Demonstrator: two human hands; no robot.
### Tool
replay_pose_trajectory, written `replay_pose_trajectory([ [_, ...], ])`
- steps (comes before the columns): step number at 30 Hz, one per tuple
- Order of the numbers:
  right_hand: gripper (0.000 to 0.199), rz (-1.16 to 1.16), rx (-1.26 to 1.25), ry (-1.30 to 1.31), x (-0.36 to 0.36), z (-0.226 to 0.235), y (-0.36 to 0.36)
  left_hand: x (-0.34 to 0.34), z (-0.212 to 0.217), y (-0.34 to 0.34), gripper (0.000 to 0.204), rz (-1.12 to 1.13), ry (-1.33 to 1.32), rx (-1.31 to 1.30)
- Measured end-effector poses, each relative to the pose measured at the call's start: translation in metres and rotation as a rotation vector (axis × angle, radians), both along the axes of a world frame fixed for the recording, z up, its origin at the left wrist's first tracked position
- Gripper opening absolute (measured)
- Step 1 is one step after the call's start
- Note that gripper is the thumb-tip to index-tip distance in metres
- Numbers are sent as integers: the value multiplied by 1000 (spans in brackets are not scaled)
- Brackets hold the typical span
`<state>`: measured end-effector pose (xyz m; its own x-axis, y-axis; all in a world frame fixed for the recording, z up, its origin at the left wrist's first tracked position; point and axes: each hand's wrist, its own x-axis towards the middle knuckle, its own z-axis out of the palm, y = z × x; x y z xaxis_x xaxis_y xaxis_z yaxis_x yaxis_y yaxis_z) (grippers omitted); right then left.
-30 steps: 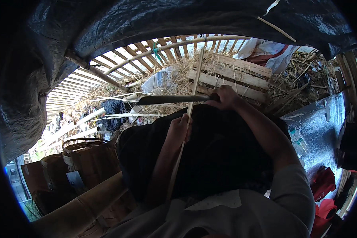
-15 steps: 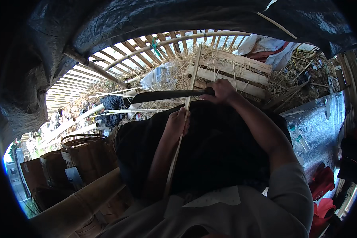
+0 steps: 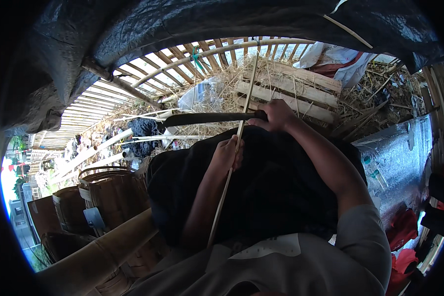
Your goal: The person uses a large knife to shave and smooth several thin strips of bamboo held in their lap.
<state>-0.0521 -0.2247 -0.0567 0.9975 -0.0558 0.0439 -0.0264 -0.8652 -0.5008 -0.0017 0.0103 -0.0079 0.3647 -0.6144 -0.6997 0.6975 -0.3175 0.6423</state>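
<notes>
My right hand (image 3: pixel 277 114) is closed round the handle of a machete (image 3: pixel 202 119). Its long dark blade points left, roughly level, and crosses a thin bamboo strip (image 3: pixel 252 83) close to the handle. Just below the blade, my left hand (image 3: pixel 228 153) grips that strip with curled fingers. The strip runs from my lap, past the left wrist, up and slightly right toward the slatted fence. Dark cloth (image 3: pixel 286 182) covers my lap beneath both hands.
At the left stand several woven baskets (image 3: pixel 111 190), with a thick bamboo pole (image 3: pixel 106 249) in front. Ahead lie wooden slats (image 3: pixel 286 96) on straw. A silvery sheet (image 3: pixel 399 153) with a clear bottle (image 3: pixel 375 172) is at right. A dark tarp (image 3: pixel 222 22) hangs overhead.
The bamboo strip's upper end has shifted right, and my left hand has moved slightly right and down with it. The blade now crosses the strip nearer its handle.
</notes>
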Motion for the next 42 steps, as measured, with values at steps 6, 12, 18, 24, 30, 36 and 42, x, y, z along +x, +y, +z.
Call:
replay_pose_trajectory([
  [6, 72, -176, 128, 205, 6, -6, -41, -2, 3, 1, 38, 19, 77, -23],
  [12, 63, -32, -44, -38, -3, -16, -6, -1, -3, 1, 39, -1, -66, 8],
  [18, 61, 46, 79, 66, 6, -7, -18, 1, -16, -2, 41, -42, -279, 69],
  [24, 66, 10, -45, -43, -7, -1, 4, 0, -2, 0, 42, -13, -172, 102],
  [30, 64, -39, -42, 11, 2, -7, -9, 6, -6, 1, 41, -14, -204, 92],
  [36, 64, -13, -35, 27, 5, -8, -23, 1, -6, -1, 41, -12, -176, 78],
  [42, 61, -41, -16, -66, 6, -18, -15, 8, 1, 0, 39, 40, 14, 10],
])
